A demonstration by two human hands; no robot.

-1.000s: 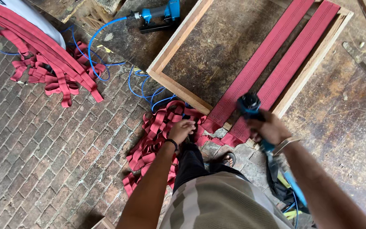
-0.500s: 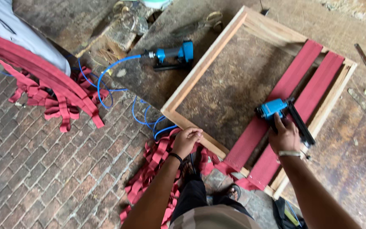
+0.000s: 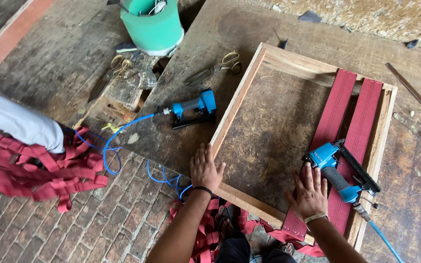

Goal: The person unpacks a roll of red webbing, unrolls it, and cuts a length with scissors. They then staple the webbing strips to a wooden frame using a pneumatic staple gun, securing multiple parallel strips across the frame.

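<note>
Right hand point(image 3: 311, 192) open, flat on red woven webbing strips point(image 3: 336, 114), touching blue pneumatic stapler point(image 3: 339, 168) lower right, seemingly ungripped; left hand point(image 3: 204, 168) open on rectangular wooden frame point(image 3: 235, 104).

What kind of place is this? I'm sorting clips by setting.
Most likely a small upholstery or furniture workshop: a bare wooden frame with red webbing straps stretched across it, two blue air staple guns on hoses, scissors, and loose webbing on the brick floor.
</note>
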